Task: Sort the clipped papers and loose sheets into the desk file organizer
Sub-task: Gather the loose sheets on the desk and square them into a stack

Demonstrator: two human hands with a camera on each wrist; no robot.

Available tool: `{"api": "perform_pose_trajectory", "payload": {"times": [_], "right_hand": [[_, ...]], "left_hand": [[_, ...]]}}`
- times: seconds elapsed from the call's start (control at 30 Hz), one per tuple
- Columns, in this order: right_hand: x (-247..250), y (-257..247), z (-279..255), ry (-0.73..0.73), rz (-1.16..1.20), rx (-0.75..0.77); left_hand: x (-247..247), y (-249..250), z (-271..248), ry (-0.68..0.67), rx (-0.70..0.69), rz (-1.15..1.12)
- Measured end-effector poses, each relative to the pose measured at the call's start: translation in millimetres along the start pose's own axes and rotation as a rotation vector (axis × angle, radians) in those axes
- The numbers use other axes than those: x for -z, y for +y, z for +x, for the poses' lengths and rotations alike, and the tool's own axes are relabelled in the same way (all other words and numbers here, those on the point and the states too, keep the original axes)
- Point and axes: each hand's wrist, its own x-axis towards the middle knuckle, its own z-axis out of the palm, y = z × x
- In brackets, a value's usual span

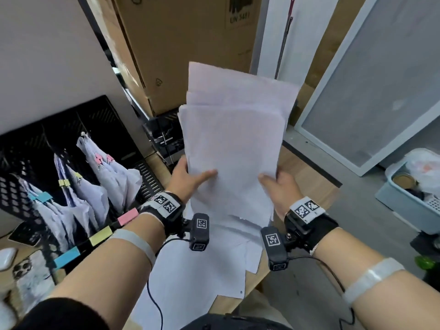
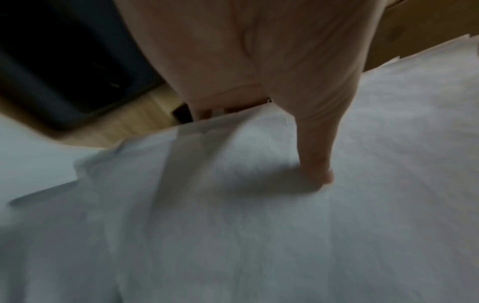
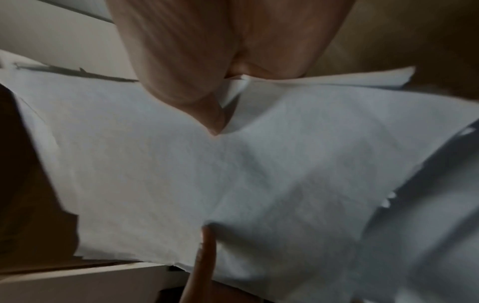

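Both hands hold a stack of loose white sheets (image 1: 234, 144) up in front of me, above the desk. My left hand (image 1: 190, 178) grips its left edge, thumb on top and fingers behind; the left wrist view shows that thumb (image 2: 317, 160) pressed on the paper (image 2: 285, 225). My right hand (image 1: 277, 184) pinches the right edge the same way, its thumb (image 3: 204, 106) on the sheets (image 3: 207, 174). The black mesh file organizer (image 1: 31, 172) stands at the left, with clipped paper bundles (image 1: 104, 172) in its slots. Blue (image 1: 67, 256), yellow (image 1: 100, 235) and pink (image 1: 128, 216) labels mark its front.
More loose white sheets (image 1: 195, 270) lie on the wooden desk below my hands. A phone (image 1: 22, 270) lies at the lower left. Cardboard boxes (image 1: 185, 44) stand behind, and a pale blue basket (image 1: 404, 206) sits on the floor at the right.
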Motion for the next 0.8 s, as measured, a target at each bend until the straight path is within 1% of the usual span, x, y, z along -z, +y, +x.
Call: {"api": "perform_pose_trajectory", "payload": {"times": [0.07,0.1,0.17,0.2,0.27,0.37,0.47,0.57,0.67,0.73,0.8], "right_hand": [[4.1,-20.1,-2.5,0.048,0.028,0.082],[5.7,-29.7,-5.3,0.071,0.048,0.105],[5.4,-34.6,-8.8,0.113,0.078,0.141],[3.6,-29.8,-11.1,0.128,0.061,0.141],[0.1,-11.9,-18.2,0.149,0.033,0.102],[-2.7,11.7,-30.3,0.183,0.084,-0.013],[-0.4,17.3,-34.5,0.174,0.05,0.007],[3.4,10.0,-37.0,0.157,0.001,0.034],[7.7,8.4,-34.3,0.178,0.068,0.034],[9.8,11.6,-30.8,0.15,0.042,0.015],[13.3,16.0,-26.0,0.074,-0.101,-0.081]], "left_hand": [[-0.7,23.5,-4.1,0.05,-0.13,-0.048],[-2.4,32.8,-6.5,0.063,-0.172,-0.077],[-5.8,39.7,-12.0,0.088,-0.219,-0.111],[-8.1,37.9,-16.4,0.103,-0.225,-0.088],[-11.1,22.2,-23.5,0.121,-0.213,-0.049],[-15.7,-3.9,-28.9,0.099,-0.212,0.036],[-20.8,-17.1,-30.8,0.065,-0.204,0.06],[-23.9,-18.5,-29.0,0.067,-0.244,0.1],[-25.8,-14.7,-26.3,0.074,-0.244,0.043],[-26.6,-15.6,-25.3,0.052,-0.208,0.021],[-27.1,-24.6,-22.5,0.045,-0.145,0.054]]}}
